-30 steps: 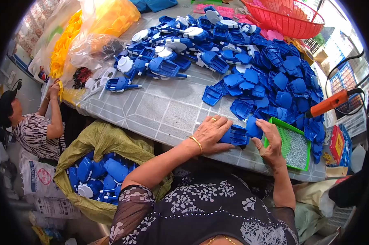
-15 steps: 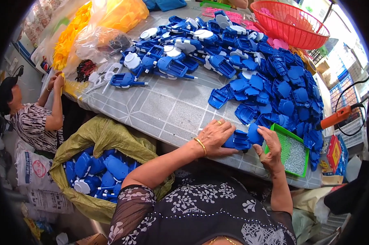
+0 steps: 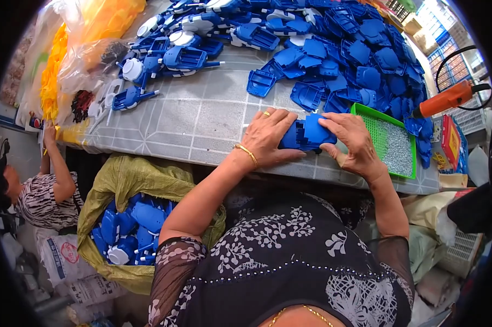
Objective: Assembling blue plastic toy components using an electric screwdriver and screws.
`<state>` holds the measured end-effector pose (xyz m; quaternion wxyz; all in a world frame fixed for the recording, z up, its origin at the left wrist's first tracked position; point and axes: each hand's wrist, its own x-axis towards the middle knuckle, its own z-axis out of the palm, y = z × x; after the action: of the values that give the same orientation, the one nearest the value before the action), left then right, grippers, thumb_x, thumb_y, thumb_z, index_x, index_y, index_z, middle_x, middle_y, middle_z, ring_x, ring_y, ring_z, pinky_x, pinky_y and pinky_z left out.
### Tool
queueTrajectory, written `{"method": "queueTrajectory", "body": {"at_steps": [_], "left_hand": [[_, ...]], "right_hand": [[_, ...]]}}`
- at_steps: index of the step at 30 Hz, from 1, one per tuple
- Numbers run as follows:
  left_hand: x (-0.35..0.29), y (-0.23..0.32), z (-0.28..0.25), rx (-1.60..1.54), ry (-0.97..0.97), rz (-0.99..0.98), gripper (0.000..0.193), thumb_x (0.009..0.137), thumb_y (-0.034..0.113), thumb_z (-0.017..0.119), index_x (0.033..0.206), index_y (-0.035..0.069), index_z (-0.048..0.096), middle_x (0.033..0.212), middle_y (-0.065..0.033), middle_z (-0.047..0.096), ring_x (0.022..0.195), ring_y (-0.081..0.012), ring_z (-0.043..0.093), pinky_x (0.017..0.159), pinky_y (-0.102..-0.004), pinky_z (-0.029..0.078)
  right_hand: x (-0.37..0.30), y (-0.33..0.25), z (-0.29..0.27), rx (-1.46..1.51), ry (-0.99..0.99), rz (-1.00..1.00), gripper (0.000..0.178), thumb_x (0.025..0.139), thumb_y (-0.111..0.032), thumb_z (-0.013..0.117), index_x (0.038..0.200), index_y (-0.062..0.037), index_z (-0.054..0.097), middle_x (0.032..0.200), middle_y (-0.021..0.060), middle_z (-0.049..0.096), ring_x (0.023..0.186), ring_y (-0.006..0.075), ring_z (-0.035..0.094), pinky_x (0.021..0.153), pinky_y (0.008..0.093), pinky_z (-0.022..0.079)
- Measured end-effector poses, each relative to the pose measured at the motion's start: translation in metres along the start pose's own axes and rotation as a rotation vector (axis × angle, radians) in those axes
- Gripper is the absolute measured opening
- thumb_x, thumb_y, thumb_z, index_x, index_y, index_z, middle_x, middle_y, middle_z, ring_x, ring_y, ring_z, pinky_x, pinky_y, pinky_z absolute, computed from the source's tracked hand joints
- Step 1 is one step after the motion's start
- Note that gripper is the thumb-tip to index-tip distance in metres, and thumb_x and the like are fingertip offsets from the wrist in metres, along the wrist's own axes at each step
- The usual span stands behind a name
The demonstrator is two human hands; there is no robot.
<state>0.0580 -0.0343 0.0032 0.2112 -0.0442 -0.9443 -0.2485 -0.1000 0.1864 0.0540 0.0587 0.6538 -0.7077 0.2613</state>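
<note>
My left hand [image 3: 270,139] steadies a blue plastic housing [image 3: 291,140], fingers bent over its far side and thumb stretched along the near edge, close to the table. My right hand [image 3: 355,143] holds a smooth, slightly domed blue cover [image 3: 316,131] between fingertips and thumb. The cover lies over the right part of the housing, whose slotted, ribbed hollow shows just left of it; I cannot tell whether the two are seated together. Both parts are right at my grip, near the table's front edge.

Under my hands spreads a grey tablecloth [image 3: 218,120] patterned with pale straight lines. Just right of my grip sits a shallow green plastic tray [image 3: 377,136] with a mesh-like floor, strewn with tiny silvery metal pieces [image 3: 399,150]. Beyond it rests an orange-bodied tool [image 3: 444,100] with a black cord. Ahead of my fingers rises a heap of matte blue shells [image 3: 360,54], angular and shallow; farther left lie blue-bodied pieces with round white caps [image 3: 186,57]. Below and left of my grip, a crumpled olive woven sack [image 3: 129,171] gapes around more blue parts [image 3: 148,218].
</note>
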Motion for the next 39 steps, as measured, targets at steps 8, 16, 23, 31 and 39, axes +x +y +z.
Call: {"method": "queueTrajectory", "body": {"at_steps": [8, 16, 23, 31, 39], "left_hand": [[-0.004, 0.002, 0.004, 0.015, 0.058, 0.044, 0.079, 0.075, 0.057, 0.082, 0.128, 0.003, 0.059, 0.118, -0.0153, 0.062, 0.106, -0.0361, 0.06, 0.092, -0.0449, 0.045], [0.001, 0.001, 0.002, -0.01, 0.042, 0.061, 0.076, 0.078, 0.054, 0.082, 0.129, 0.001, 0.061, 0.116, -0.0178, 0.063, 0.102, -0.0398, 0.06, 0.089, -0.0463, 0.05], [0.001, 0.004, 0.0, 0.03, 0.024, 0.127, 0.073, 0.083, 0.054, 0.076, 0.129, 0.0, 0.058, 0.109, -0.0179, 0.059, 0.099, -0.0381, 0.058, 0.087, -0.0461, 0.049], [-0.005, 0.009, 0.005, 0.075, -0.055, 0.071, 0.076, 0.087, 0.054, 0.072, 0.138, 0.001, 0.054, 0.119, -0.0186, 0.057, 0.105, -0.038, 0.057, 0.094, -0.0461, 0.047], [0.0, 0.01, 0.006, 0.134, -0.044, 0.028, 0.075, 0.089, 0.058, 0.069, 0.136, 0.001, 0.055, 0.117, -0.0187, 0.057, 0.104, -0.0379, 0.056, 0.092, -0.047, 0.047]], "right_hand": [[-0.002, -0.005, 0.011, -0.065, -0.075, -0.061, 0.057, 0.079, -0.021, 0.083, 0.132, -0.0087, 0.066, 0.128, 0.0137, 0.066, 0.115, 0.0326, 0.062, 0.101, 0.0447, 0.045], [0.0, 0.0, 0.011, -0.12, -0.132, -0.115, 0.056, 0.079, -0.021, 0.083, 0.131, -0.0081, 0.065, 0.126, 0.0141, 0.066, 0.109, 0.0313, 0.063, 0.099, 0.0463, 0.044], [0.007, -0.002, 0.011, -0.147, -0.154, -0.19, 0.054, 0.077, -0.023, 0.083, 0.126, -0.0064, 0.065, 0.122, 0.0127, 0.065, 0.109, 0.0293, 0.063, 0.098, 0.046, 0.042], [0.001, -0.002, 0.013, -0.064, -0.153, -0.172, 0.056, 0.082, -0.02, 0.08, 0.134, -0.0062, 0.063, 0.129, 0.0152, 0.064, 0.114, 0.0328, 0.062, 0.098, 0.0457, 0.044], [0.005, -0.007, 0.007, 0.008, -0.03, -0.132, 0.053, 0.08, -0.012, 0.08, 0.131, -0.0063, 0.065, 0.13, 0.0155, 0.066, 0.117, 0.0334, 0.063, 0.101, 0.0458, 0.045]]}}
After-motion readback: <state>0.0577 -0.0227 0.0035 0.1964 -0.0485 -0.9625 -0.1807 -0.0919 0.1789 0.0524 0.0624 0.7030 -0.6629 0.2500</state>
